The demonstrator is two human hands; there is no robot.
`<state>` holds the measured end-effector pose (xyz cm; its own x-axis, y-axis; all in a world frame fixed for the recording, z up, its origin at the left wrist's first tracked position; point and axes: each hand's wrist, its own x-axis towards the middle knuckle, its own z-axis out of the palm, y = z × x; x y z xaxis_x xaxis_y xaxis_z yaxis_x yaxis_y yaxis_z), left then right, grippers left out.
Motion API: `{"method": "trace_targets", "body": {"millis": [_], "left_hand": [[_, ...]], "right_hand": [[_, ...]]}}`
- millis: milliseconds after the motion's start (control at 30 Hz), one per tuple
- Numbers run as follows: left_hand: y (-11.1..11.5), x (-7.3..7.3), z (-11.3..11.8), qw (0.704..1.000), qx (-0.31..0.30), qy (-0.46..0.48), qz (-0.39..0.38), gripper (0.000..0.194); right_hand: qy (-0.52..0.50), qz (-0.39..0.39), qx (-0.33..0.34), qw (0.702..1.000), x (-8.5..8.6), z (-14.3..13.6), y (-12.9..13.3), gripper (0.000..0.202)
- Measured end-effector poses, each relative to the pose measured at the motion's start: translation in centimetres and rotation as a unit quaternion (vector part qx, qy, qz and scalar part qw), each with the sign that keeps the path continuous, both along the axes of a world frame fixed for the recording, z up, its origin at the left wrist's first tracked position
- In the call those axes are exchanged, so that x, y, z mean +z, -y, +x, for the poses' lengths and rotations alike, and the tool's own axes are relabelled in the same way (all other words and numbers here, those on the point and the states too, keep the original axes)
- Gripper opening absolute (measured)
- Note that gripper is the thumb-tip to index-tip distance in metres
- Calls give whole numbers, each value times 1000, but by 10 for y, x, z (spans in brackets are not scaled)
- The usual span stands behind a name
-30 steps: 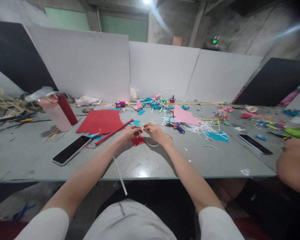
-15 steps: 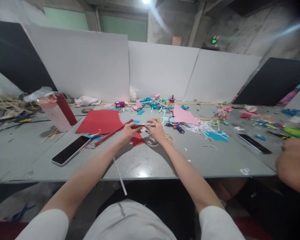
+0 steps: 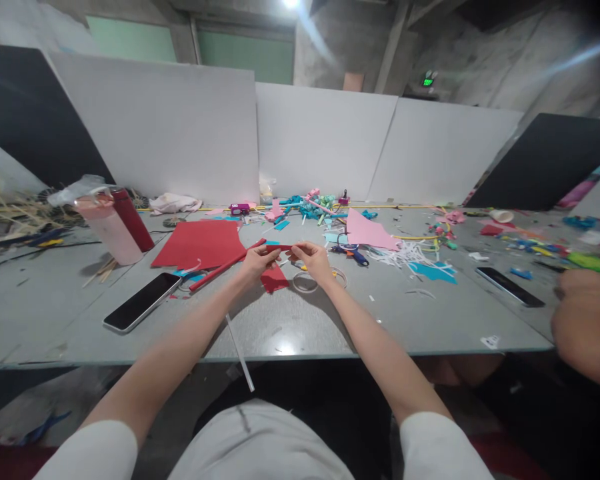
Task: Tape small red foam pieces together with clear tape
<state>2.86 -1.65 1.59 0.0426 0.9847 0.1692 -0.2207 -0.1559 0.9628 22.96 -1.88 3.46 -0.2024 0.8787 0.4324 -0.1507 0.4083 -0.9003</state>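
Between my two hands a narrow red paper strip (image 3: 286,247) is stretched level above the table. My left hand (image 3: 258,259) pinches its left end, and my right hand (image 3: 312,259) pinches the right end. Below the strip lies a small red paper piece (image 3: 274,279). A long red paper stick (image 3: 220,268) slants across the table beside my left hand, partly hidden by it. Under my right hand rests a pale ring, perhaps a roll of tape (image 3: 305,283). Large red sheets (image 3: 200,241) lie to the left.
A phone (image 3: 143,301) and two bottles (image 3: 111,230) stand or lie on the left. A pink sheet (image 3: 370,231), white shreds (image 3: 405,256) and another phone (image 3: 510,287) are on the right. A white strip (image 3: 240,352) overhangs the front edge. A co-worker's arm (image 3: 587,327) rests far right.
My right hand has turned, its fingers now closed lower around the strip's end. More of the red strip shows, pulled straight between the hands. The left hand has shifted slightly.
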Motion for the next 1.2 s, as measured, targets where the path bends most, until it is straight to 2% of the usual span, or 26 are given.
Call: {"method": "trace_targets", "body": {"millis": [133,233,500,700,933,1033,1200], "left_hand": [[3,3,-1,999,-20,36,-23,66],[5,6,0,999,-22,45,-5,62],[4,5,0,998,6,-30,59,53],[14,14,-1,983,55,-122,125,49],[23,15,5,981,53,-112,151,49],[25,14,6,980,63,-104,160,48],[24,13,5,978,50,-118,163,60]], "right_hand": [[3,13,-5,1000,-2,2,-2,50],[21,24,-14,999,-2,3,-3,47],[41,37,-22,998,-3,6,-5,42],[42,36,-6,998,-2,6,-3,43],[-5,19,11,1000,-1,4,1,56],[-7,8,14,1000,-3,3,0,51],[-7,2,9,1000,-6,3,-3,48]]}}
